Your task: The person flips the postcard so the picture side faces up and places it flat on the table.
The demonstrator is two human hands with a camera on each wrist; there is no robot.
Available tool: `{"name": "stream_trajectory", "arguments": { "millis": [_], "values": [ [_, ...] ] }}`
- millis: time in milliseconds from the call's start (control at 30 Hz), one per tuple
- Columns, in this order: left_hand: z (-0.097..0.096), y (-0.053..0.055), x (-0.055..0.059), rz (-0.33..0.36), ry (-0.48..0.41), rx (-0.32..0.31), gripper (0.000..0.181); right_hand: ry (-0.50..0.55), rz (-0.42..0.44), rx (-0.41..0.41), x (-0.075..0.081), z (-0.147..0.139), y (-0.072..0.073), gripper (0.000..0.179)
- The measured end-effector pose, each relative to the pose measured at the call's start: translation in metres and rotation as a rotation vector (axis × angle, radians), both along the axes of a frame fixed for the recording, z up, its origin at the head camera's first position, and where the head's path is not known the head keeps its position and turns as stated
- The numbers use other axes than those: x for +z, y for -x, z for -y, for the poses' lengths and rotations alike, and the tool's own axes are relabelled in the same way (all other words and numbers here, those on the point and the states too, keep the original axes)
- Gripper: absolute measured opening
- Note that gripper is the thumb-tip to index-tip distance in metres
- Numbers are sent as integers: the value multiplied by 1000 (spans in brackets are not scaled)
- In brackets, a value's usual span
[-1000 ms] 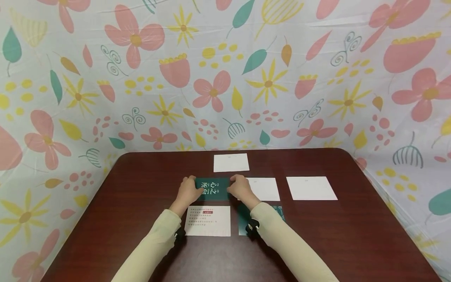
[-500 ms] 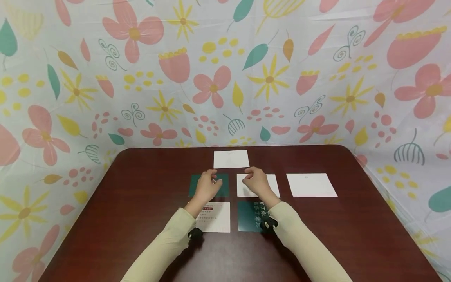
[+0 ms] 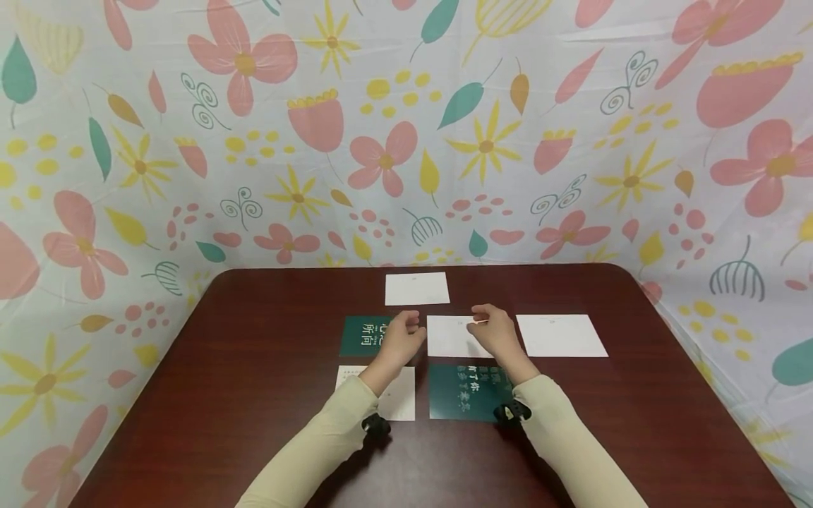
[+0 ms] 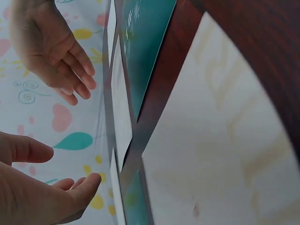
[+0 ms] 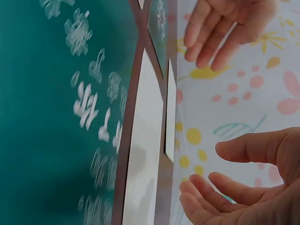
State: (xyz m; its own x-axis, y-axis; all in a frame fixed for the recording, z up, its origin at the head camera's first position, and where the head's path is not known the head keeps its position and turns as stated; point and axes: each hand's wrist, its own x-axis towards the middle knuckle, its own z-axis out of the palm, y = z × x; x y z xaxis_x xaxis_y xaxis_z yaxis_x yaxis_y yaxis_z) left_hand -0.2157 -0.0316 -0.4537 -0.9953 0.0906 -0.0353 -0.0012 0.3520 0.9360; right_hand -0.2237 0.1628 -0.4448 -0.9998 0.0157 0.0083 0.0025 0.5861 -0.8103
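The left hand (image 3: 401, 344) hides the right part of the far-left green postcard (image 3: 360, 337), cutting off its white lettering; the left forearm covers the middle of the near-left cream postcard (image 3: 399, 396), and most of its print is hidden. The right hand (image 3: 499, 336) masks the right edge of the middle white postcard (image 3: 447, 339); the right wrist overlaps a corner of the near-right green postcard (image 3: 454, 395). Marks on the right white postcard (image 3: 562, 337) and the farthest white postcard (image 3: 416, 290) are too small to read. Both wrist views show the fingers (image 4: 86, 191) loosely curved, thumbs apart, gripping nothing, above the counter (image 3: 190, 402).

Half a second earlier, both hands were farther left; the far-left green postcard's characters, then covered, are partly visible now. The postcards lie where they did.
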Motion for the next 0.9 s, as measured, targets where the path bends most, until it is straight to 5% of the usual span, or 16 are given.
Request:
{"name": "stream_trajectory", "arguments": {
  "millis": [333, 900],
  "values": [
    [-14, 0, -11, 105, -84, 2, 49, -53, 70, -35, -6, -21, -9, 49],
    [-24, 0, -13, 130, -57, -51, 54, -64, 137, -65, -11, -21, -11, 55]
  ]
}}
